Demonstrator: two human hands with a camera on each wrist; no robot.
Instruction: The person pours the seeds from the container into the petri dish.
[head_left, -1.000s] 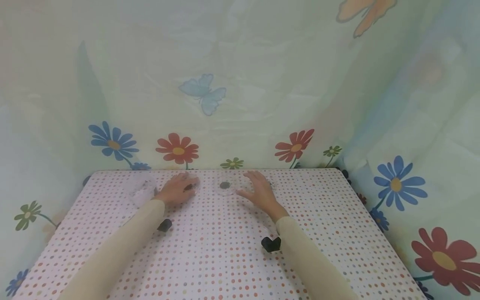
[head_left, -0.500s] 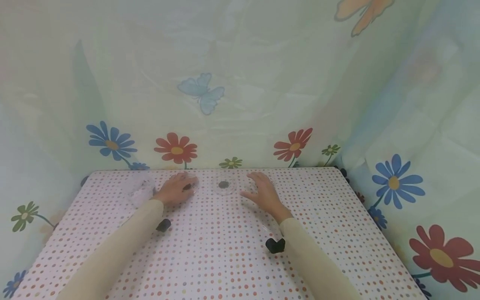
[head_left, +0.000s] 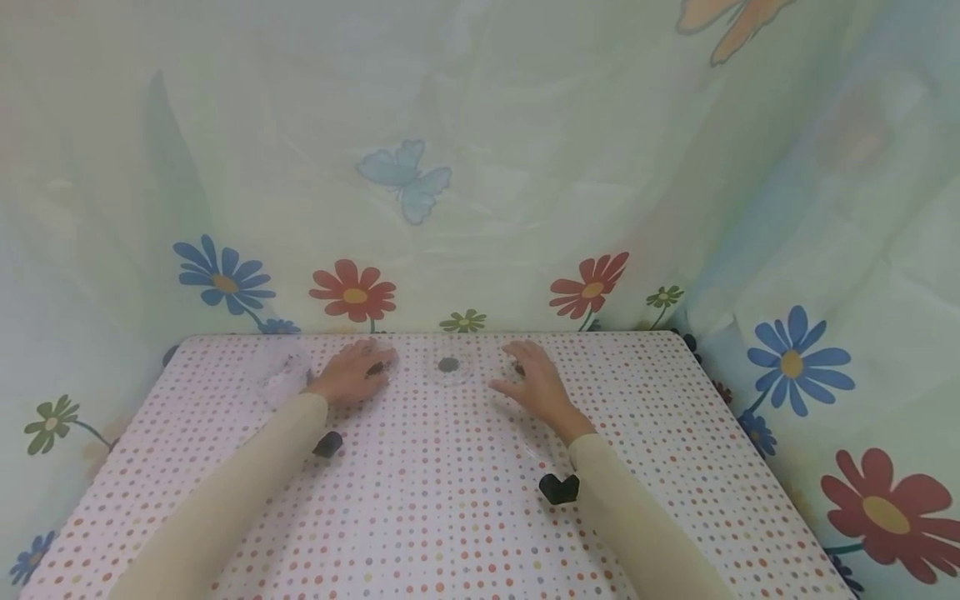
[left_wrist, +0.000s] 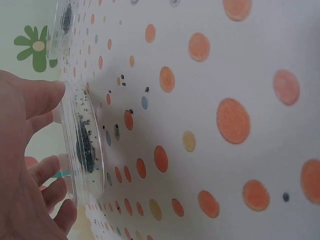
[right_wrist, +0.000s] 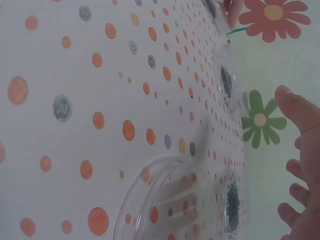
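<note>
My left hand (head_left: 348,375) holds a clear petri dish (left_wrist: 90,145) by its rim, thumb on one side and fingers on the other. Dark granules lie in a clump inside that dish. Beside it on the table sits a middle petri dish (head_left: 448,365) with a similar dark clump. My right hand (head_left: 536,387) hovers with spread fingers over a third petri dish (right_wrist: 232,205), also with dark granules. In the right wrist view its fingers stand apart from the dish. Nearer to me, under the right wrist, lies an empty-looking clear round lid or dish (right_wrist: 170,200).
The dotted tabletop (head_left: 442,500) carries a few loose dark granules (left_wrist: 122,80) near the left dish. A clear plastic thing (head_left: 281,375), its kind unclear, sits left of my left hand. A flowered curtain (head_left: 487,208) rises behind the table's back edge.
My right hand has shifted slightly to the right, and the dark clump of the right dish now shows between its thumb and fingers. The left hand stays at its dish.
</note>
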